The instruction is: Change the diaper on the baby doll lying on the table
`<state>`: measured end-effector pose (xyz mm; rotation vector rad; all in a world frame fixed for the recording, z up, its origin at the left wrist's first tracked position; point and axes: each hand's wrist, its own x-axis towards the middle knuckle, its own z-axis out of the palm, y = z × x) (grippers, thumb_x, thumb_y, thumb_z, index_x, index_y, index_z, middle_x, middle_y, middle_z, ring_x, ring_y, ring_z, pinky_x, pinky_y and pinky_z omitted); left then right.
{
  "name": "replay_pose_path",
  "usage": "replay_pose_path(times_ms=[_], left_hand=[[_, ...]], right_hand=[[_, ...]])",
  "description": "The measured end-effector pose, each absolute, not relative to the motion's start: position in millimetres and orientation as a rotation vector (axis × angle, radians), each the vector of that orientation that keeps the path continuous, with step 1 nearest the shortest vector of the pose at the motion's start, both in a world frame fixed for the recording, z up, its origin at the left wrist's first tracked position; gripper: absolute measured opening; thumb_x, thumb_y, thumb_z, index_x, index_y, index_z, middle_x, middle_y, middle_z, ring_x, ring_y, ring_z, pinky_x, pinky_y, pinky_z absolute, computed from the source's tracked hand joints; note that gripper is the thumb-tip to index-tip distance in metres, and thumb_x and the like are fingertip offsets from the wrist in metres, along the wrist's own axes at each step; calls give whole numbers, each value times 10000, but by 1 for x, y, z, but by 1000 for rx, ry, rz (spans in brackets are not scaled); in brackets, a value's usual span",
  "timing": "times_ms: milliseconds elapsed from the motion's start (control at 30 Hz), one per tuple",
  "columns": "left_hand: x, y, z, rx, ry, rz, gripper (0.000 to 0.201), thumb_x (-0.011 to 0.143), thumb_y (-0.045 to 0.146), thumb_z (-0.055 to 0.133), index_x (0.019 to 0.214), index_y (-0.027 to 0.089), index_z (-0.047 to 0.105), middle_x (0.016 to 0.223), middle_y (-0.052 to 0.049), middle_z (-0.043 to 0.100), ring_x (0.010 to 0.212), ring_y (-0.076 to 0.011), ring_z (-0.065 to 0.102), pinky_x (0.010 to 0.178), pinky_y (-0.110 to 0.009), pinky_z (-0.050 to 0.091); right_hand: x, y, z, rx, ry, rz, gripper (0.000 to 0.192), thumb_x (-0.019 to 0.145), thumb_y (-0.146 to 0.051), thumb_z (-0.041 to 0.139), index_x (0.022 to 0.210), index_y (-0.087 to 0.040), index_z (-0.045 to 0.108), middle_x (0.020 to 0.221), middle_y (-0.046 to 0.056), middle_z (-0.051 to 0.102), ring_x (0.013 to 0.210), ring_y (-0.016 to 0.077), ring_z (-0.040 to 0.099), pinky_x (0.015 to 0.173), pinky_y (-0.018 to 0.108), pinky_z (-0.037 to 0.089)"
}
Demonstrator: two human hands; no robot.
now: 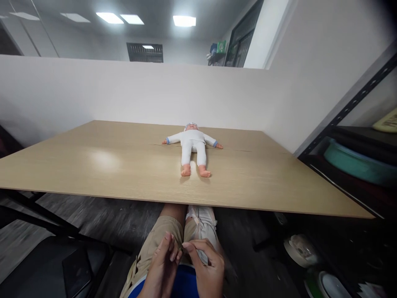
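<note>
Thumb & index of my R hand (209, 267) are closed in a pinch on a tiny greenish bit (181, 249), too small to ID, right beside the curled fingers of my L hand (163, 260); can't tell if L grips it too. Both hands are over my lap, w/ tan shorts (167, 227) beneath & whitish cloth (204, 221) near my R knee. Next out: lt wood-grain table (102, 182), its edge above my knees. On it, approx mid, a baby doll (192, 142) lies on its back, arms spread, bare feet twd me, white outfit w/ blue cuffs. To my L, a dark phone (77, 271) on a black seat (34, 265). To my R, a teal basin (356, 163) on a shelf. Bkgd: white wall (139, 91), ceiling lights (184, 20) above.
</note>
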<state>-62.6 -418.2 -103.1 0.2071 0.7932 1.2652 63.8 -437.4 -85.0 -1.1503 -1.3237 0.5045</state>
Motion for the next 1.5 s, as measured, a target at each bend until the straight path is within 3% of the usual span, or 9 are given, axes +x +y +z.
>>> replay_pose_path(times_ms=[100,200,367,500,633,800,1000,1167,1500], left_hand=[[-63,-417,-105,143,726,1210,609,651,571,1020,761,191,557,666,100,436,545,-58,341,621,-250,414],[-61,-418,-97,113,730,1223,554,664,531,1027,828,178,632,693,93,497,562,-54,396,650,-248,429],[-57,-424,-91,99,778,1202,544,589,478,1066,923,168,768,827,-4,696,750,-148,621,719,-270,499],[-59,-427,-97,207,758,1218,427,717,476,1006,943,186,789,771,-1,681,696,-142,609,679,-260,493],[-62,-427,-99,247,783,1192,427,700,459,1015,919,183,774,851,-26,721,773,-172,668,760,-282,534],[-63,-428,-104,307,811,1179,382,774,501,953,851,202,728,728,-2,643,758,-194,661,810,-321,540],[-63,-422,-120,382,656,1166,457,771,502,964,752,202,620,646,53,499,612,-117,480,651,-263,429],[-62,-420,-127,408,626,1151,454,834,488,925,763,205,576,656,58,478,621,-108,441,644,-255,398],[-58,-417,-135,341,734,1149,514,763,541,963,790,210,571,582,103,406,523,-73,370,596,-246,373]], right_hand=[[60,-437,-84,-1175,-1296,578,223,1039,-295,682,882,-240,831,813,17,814,752,176,787,719,228,611],[56,-435,-82,-1191,-1273,630,157,1023,-307,699,966,-242,830,879,31,823,810,195,793,763,252,618],[50,-431,-76,-1189,-1253,661,116,999,-314,727,1038,-245,811,921,33,817,831,194,783,785,264,617],[48,-431,-71,-1186,-1257,722,135,1018,-321,705,1004,-248,817,914,28,820,842,192,782,798,263,612],[48,-431,-70,-1192,-1242,773,146,1019,-336,708,993,-252,824,919,23,828,852,188,787,806,252,609],[48,-432,-71,-1201,-1228,794,179,1019,-367,702,985,-240,823,914,29,827,844,191,789,791,247,608],[49,-431,-72,-1239,-1254,729,170,1014,-361,710,970,-246,827,886,18,824,823,191,786,767,250,599],[48,-430,-72,-1236,-1313,590,185,1031,-309,679,900,-239,789,825,14,793,768,186,758,732,267,585],[50,-421,-88,-1270,-1377,323,149,1017,-219,660,909,-248,759,849,12,779,805,182,743,775,286,584]])
